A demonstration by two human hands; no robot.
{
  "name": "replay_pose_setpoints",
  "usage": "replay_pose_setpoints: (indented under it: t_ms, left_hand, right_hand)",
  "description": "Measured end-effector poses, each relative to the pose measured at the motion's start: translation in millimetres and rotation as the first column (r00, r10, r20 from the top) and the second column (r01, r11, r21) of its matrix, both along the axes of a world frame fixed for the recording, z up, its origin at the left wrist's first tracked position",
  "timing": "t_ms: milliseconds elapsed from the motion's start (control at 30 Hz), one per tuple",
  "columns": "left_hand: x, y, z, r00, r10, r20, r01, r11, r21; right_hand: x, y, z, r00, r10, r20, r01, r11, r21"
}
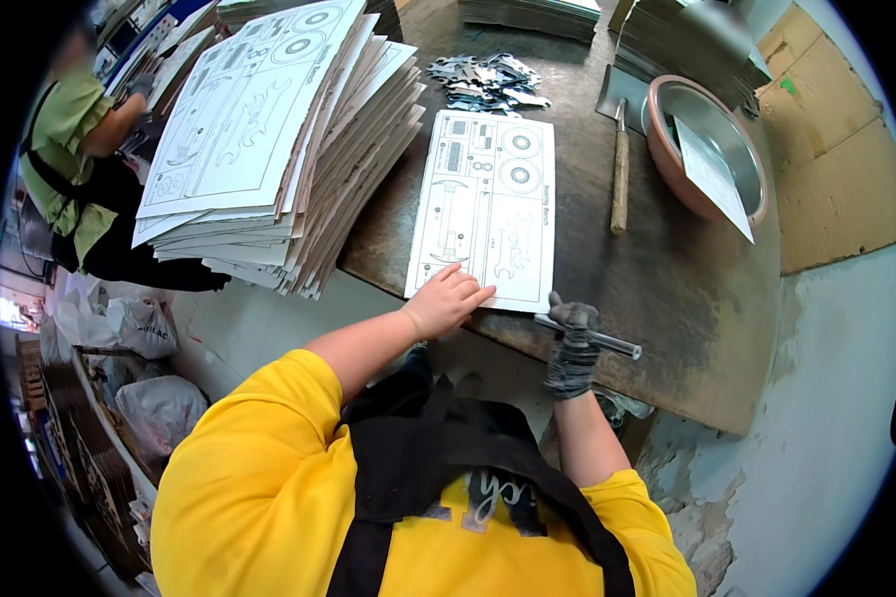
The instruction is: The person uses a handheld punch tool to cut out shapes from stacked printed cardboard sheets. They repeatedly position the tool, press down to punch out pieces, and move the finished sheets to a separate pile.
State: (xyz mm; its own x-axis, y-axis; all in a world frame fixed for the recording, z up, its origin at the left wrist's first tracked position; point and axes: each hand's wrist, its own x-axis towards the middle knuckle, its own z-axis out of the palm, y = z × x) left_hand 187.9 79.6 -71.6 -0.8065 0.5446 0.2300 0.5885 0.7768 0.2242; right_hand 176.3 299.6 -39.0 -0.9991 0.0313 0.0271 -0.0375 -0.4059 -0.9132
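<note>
A white printed board point(480, 214) with line drawings of tools lies flat at the near edge of the dark table. My bare left hand point(448, 301) rests on its lower left part, fingers spread and holding nothing. At the board's lower right corner, my right hand point(572, 343), in a grey glove, is closed around a shiny metal rod point(619, 344). The rod's right end sticks out past the fist, pointing right. Just beyond the board's far edge sits a heap of small, flat metal pieces point(488, 82).
A tall stack of similar printed boards point(299, 169) stands left. To the right lie a wooden-handled tool point(620, 179) with a flat grey head and a pinkish basin point(669, 164) holding a white card point(712, 174). Other stacks stand at the back. Another person point(80, 139) works at far left.
</note>
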Motion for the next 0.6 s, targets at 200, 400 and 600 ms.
replay_pose_setpoints:
  t_ms: [200,400,600]
  left_hand:
    - [-2,18,35,0.998,0.021,-0.066,-0.035,0.976,-0.217]
    - [-8,-3,167,0.931,0.185,-0.315,-0.158,0.982,0.108]
    - [53,-58,294,0.718,0.407,-0.564,-0.202,0.898,0.391]
  right_hand:
    - [28,48,4,0.997,-0.077,0.014,0.077,0.997,-0.023]
    - [32,66,9,0.999,-0.040,-0.004,0.040,0.999,-0.029]
    - [24,54,10,0.999,0.047,-0.018,-0.048,0.995,-0.089]
